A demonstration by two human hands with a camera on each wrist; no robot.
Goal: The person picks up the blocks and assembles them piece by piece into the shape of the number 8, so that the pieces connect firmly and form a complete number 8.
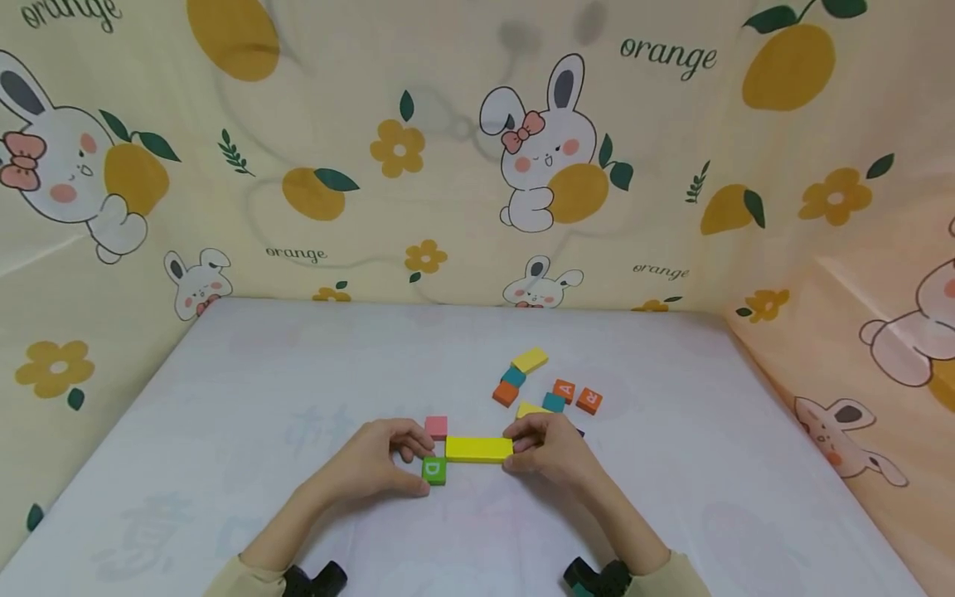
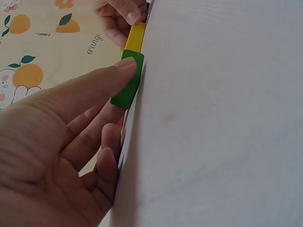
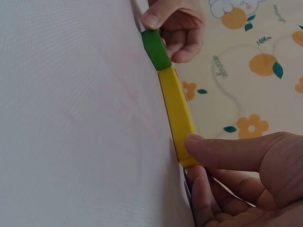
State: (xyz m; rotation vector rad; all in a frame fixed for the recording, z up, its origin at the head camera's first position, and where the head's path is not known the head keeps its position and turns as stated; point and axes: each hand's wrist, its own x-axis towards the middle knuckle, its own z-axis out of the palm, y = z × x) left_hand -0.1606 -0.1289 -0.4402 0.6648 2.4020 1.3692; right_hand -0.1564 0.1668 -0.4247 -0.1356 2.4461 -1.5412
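In the head view a green block marked with a D lies on the white tabletop, and my left hand pinches it between thumb and fingers. Against its right side sits the end of a long yellow block. At the other end of that yellow block, my right hand pinches it with thumb and fingers. A pink block lies just behind the green one, close to the left fingertips. From the left wrist view, the left thumb presses the side of the green block. The right wrist view shows the right thumb on the yellow block.
Behind my right hand lie loose blocks: a yellow one, two teal ones, and orange ones, some lettered. Another yellow block and a dark piece are partly hidden by that hand. A printed cloth walls the table's back and sides.
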